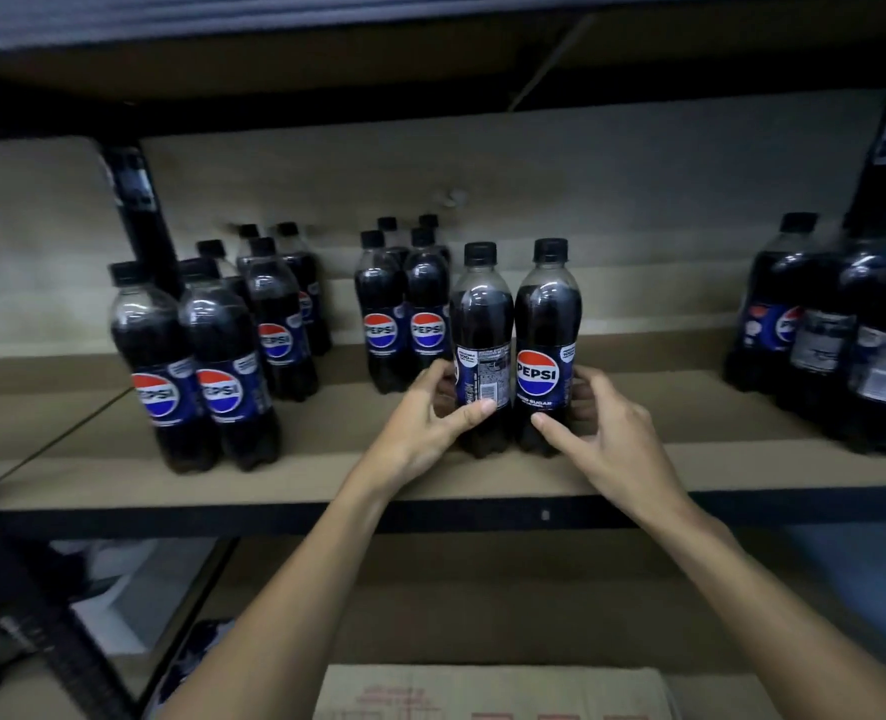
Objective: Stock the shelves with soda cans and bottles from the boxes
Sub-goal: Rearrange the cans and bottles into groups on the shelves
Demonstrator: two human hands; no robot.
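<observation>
A person stocks a brown shelf of upright cola bottles; a cardboard box lies below its front edge; large bottles stand at the far right, a cluster of small bottles at the left, a group of four mid-shelf; just in front of these, near the front edge, the left bottle, barcode outward, and the right bottle, logo outward, stand touching; the left hand grips the former, the right hand the latter.

Left hand, right hand bare; left forearm, right forearm bare, slender; thumbnails short.
</observation>
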